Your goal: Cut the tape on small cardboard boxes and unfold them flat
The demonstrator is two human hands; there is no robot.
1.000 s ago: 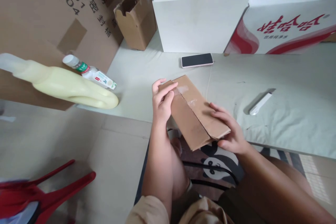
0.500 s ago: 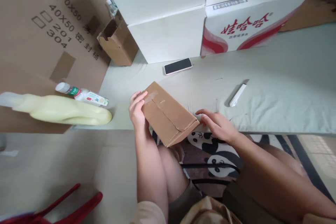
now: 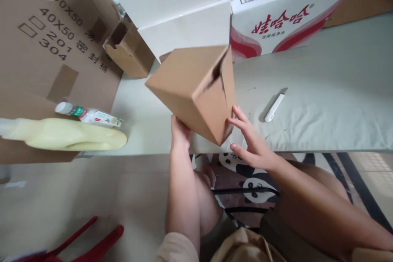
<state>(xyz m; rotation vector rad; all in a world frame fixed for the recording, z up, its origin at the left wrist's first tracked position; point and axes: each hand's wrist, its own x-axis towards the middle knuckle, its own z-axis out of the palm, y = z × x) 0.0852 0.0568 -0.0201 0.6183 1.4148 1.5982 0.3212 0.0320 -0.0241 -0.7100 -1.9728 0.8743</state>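
Observation:
A brown cardboard box (image 3: 184, 82) is held up, tilted, above the front of the green cloth-covered surface. One end of it shows a flap with a dark gap along its edge. My left hand (image 3: 180, 133) grips the box from below; its fingers are mostly hidden underneath. Spread fingers of my right hand (image 3: 250, 141) are by the box's near right end, the fingertips at or close to the cardboard. A white utility knife (image 3: 274, 107) lies on the cloth to the right of the box, its blade end pointing away from me.
Left lie a pale yellow bottle (image 3: 73, 134) and a clear bottle with a white cap (image 3: 89, 114). Behind stand a small open carton (image 3: 135, 55), white boxes with red lettering (image 3: 276, 28) and a large printed carton (image 3: 27, 69). A red object (image 3: 101, 241) is low left.
The box has been raised and turned, so its flap end now faces right and it covers the phone seen before. My left hand has shifted under it; my right fingers have spread.

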